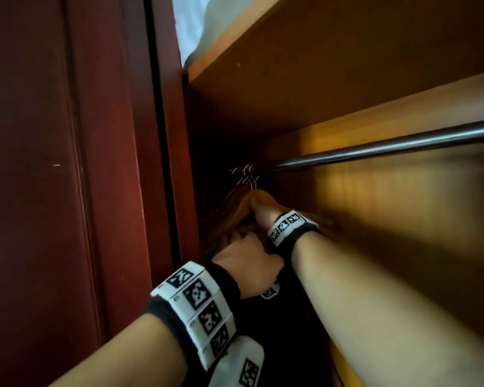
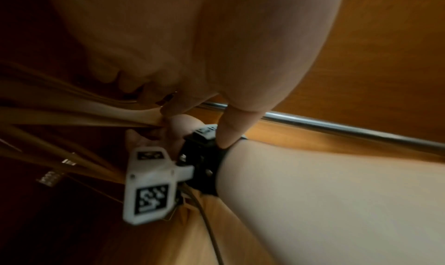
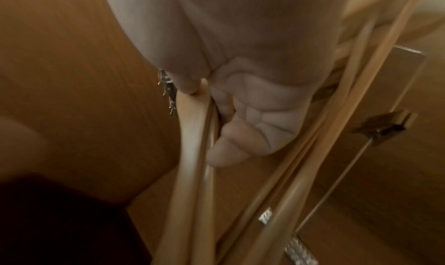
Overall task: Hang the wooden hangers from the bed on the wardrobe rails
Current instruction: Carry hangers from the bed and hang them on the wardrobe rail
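Under rail (image 1: 375, 150): right hand (image 1: 263, 216) grips hangers (image 1: 243, 202); left hand (image 1: 246, 261) below, grip unclear.

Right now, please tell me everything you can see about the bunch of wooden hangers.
The wooden hangers are a bunch of pale, smooth wood with thin metal hooks, crowded at the left end of the steel rail inside the wardrobe. Some carry lower bars with metal clips. The right hand grips their shoulders near the necks; the left hand reaches in below. An exact count cannot be told.
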The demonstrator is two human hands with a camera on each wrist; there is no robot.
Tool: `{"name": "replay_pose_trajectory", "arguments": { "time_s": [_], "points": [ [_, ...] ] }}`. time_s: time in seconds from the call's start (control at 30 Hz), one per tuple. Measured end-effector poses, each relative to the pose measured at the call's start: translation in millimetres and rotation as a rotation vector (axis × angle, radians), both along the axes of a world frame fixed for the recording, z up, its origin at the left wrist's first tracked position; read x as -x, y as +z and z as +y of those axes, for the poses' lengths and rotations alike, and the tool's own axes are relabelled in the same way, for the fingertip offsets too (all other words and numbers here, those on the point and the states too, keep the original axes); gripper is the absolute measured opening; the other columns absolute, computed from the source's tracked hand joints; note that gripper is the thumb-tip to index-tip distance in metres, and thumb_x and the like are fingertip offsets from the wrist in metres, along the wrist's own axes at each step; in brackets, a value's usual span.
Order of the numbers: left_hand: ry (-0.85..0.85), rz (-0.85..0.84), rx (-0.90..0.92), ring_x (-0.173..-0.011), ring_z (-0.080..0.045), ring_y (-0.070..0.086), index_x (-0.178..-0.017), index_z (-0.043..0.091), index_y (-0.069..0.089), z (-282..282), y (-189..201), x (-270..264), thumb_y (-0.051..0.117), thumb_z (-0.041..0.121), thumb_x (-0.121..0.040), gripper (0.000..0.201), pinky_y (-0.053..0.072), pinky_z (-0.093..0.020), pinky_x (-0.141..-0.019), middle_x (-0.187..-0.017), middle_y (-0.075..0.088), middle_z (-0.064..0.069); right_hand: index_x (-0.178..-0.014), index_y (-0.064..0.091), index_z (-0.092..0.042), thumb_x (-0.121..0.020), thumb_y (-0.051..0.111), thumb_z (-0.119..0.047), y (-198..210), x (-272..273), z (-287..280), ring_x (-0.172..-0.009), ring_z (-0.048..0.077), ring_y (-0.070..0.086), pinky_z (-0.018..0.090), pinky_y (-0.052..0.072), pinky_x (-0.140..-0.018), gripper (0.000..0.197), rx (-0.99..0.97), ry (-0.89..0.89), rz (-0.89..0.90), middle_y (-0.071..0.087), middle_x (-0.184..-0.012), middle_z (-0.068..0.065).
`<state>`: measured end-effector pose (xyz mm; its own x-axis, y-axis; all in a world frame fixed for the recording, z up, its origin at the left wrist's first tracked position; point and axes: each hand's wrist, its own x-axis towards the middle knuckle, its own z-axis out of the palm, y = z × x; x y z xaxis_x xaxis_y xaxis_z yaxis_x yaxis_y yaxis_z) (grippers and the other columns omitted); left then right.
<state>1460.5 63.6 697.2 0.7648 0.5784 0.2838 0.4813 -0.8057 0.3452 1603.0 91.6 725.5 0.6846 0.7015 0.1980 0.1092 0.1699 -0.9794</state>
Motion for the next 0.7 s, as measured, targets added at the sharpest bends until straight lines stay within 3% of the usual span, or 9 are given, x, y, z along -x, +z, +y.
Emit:
{"name": "replay_pose_trajectory", "arguments": {
  "time_s": [0.07, 0.17, 0.3, 0.4, 0.57, 0.63, 0.7],
  "points": [
    [0.034, 0.004, -0.024, -0.140, -0.032, 0.036, -0.137, 0.027, 0.049, -2, -3, 1, 0.045, 0.052, -0.075, 0.067, 0.028, -0.050, -0.116, -0.148, 0.044, -0.009, -0.082, 0.068, -0.012, -0.084, 0.053, -0.021, 2, 2, 8, -0.072, 0.037, 0.067, 0.054, 0.057, -0.071, 0.018, -0.005, 0.063, -0.029, 0.069, -0.082, 0.020],
    [0.016, -0.030, 0.027, -0.141, -0.033, 0.033, -0.136, 0.018, 0.047, -2, -5, 3, 0.040, 0.042, -0.075, 0.066, 0.027, -0.051, -0.117, -0.149, 0.041, -0.013, -0.089, 0.071, -0.010, -0.068, 0.056, -0.016, 6, 6, 21, -0.073, 0.038, 0.068, 0.049, 0.059, -0.064, 0.026, -0.025, 0.150, -0.040, 0.071, -0.086, 0.018],
    [0.038, -0.014, 0.016, -0.148, -0.031, 0.022, -0.148, 0.011, 0.034, -2, -4, 3, 0.047, 0.029, -0.089, 0.062, 0.019, -0.046, -0.122, -0.157, 0.029, -0.016, -0.085, 0.068, -0.010, -0.083, 0.052, -0.012, 10, 7, 37, -0.078, 0.032, 0.066, 0.039, 0.056, -0.061, 0.016, -0.033, 0.196, -0.030, 0.068, -0.089, 0.018],
    [0.024, 0.018, -0.021, -0.145, -0.032, 0.026, -0.143, 0.007, 0.038, -4, -3, 4, 0.046, 0.023, -0.094, 0.053, 0.018, -0.043, -0.122, -0.154, 0.033, -0.018, -0.089, 0.064, -0.007, -0.096, 0.046, -0.028, 5, -4, 43, -0.081, 0.033, 0.064, 0.041, 0.055, -0.066, 0.028, 0.019, 0.161, 0.065, 0.066, -0.094, 0.013],
    [-0.031, 0.091, -0.044, -0.119, -0.033, 0.055, -0.123, 0.007, 0.054, -1, -7, 4, 0.043, 0.029, -0.094, 0.038, 0.044, -0.043, -0.105, -0.129, 0.056, -0.017, -0.106, 0.067, -0.004, -0.095, 0.045, -0.055, 1, -23, 43, -0.088, 0.036, 0.068, 0.041, 0.058, -0.073, 0.057, 0.138, 0.168, 0.100, 0.070, -0.102, 0.018],
    [-0.017, 0.120, -0.080, -0.119, -0.030, 0.054, -0.127, 0.007, 0.052, -2, -9, 5, 0.045, 0.026, -0.098, 0.035, 0.043, -0.037, -0.104, -0.130, 0.054, -0.015, -0.112, 0.066, -0.003, -0.098, 0.040, -0.056, 2, -28, 42, -0.089, 0.036, 0.067, 0.038, 0.057, -0.070, 0.061, 0.147, 0.177, 0.100, 0.069, -0.104, 0.019],
    [-0.001, 0.147, -0.126, -0.118, -0.029, 0.055, -0.128, 0.005, 0.051, -5, -9, 8, 0.045, 0.022, -0.099, 0.034, 0.043, -0.031, -0.097, -0.130, 0.054, -0.015, -0.114, 0.066, -0.003, -0.099, 0.040, -0.055, 2, -30, 43, -0.089, 0.035, 0.068, 0.040, 0.057, -0.075, 0.060, 0.144, 0.159, 0.096, 0.070, -0.104, 0.018]
  ]
}}
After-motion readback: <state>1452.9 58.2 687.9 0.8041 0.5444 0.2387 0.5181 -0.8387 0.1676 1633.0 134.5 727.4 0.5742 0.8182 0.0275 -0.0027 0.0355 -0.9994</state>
